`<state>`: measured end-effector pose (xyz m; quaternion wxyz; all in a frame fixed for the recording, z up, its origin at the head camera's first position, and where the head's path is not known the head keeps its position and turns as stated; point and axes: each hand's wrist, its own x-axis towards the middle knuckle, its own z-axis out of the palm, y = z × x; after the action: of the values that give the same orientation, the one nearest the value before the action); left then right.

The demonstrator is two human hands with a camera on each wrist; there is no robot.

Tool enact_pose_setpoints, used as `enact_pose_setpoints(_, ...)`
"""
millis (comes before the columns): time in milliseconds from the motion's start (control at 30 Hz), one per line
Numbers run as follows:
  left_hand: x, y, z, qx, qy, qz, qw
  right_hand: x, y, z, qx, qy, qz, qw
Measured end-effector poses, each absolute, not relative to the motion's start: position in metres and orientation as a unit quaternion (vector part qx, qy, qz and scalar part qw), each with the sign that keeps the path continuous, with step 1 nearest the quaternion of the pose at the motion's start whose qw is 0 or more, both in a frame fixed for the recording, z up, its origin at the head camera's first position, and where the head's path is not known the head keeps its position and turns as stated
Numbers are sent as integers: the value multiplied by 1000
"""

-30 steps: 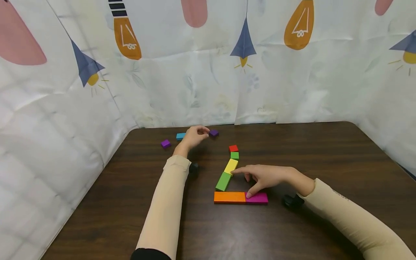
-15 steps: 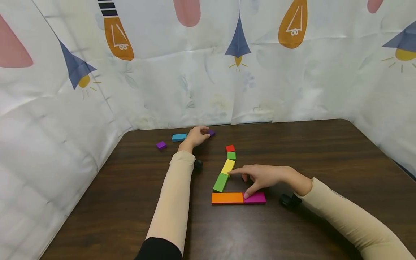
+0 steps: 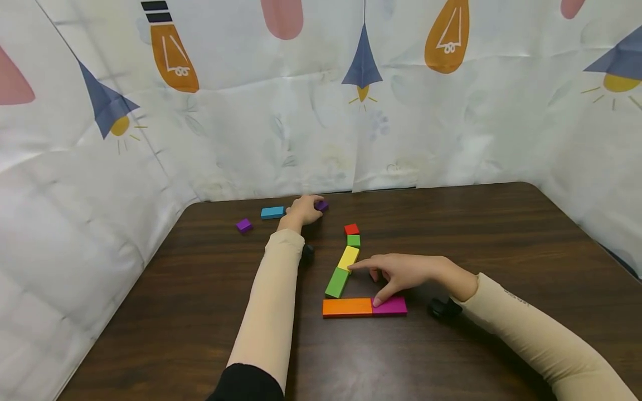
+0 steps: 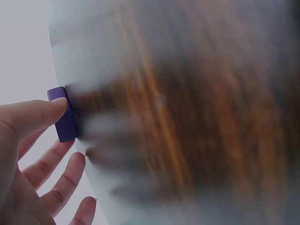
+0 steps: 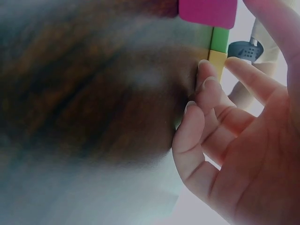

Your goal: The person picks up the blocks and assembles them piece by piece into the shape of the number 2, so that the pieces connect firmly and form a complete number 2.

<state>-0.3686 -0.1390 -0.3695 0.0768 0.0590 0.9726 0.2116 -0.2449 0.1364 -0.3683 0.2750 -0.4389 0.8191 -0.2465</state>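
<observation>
At the far side of the table, my left hand (image 3: 303, 211) pinches a small purple block (image 4: 66, 115) between thumb and fingers. The block still sits at table level. My right hand (image 3: 408, 273) spreads over the row of blocks: its index fingertip touches the yellow block (image 3: 348, 258), and its thumb rests on the magenta block (image 3: 391, 306). An orange block (image 3: 347, 307) lies end to end with the magenta one. Above them a long green block (image 3: 337, 283) meets the yellow block at a slant. A small green block (image 3: 353, 240) and a red block (image 3: 351, 229) continue the line.
Left of my left hand lie a light blue block (image 3: 272, 213) and another purple block (image 3: 244, 225). The dark wooden table (image 3: 471, 228) ends at the back against a patterned white curtain (image 3: 311, 139).
My left hand has reached the purple block at the back and now takes hold of it. The right hand keeps its place on the yellow and magenta blocks. The head view has shifted slightly.
</observation>
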Motion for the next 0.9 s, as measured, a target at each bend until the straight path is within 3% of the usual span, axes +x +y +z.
enact_pose_setpoints(200, -370, -142, -369, 64, 971, 219, 74, -259, 144, -390, -486, 801, -247, 247)
enact_pose_setpoints(567, -367, -145, -369, 62, 971, 218, 81, -294, 151, -448, -460, 804, -265, 267)
enact_pose_setpoints(900, -363, -142, -367, 85, 973, 207, 60, -263, 144, -396, -478, 803, -248, 256)
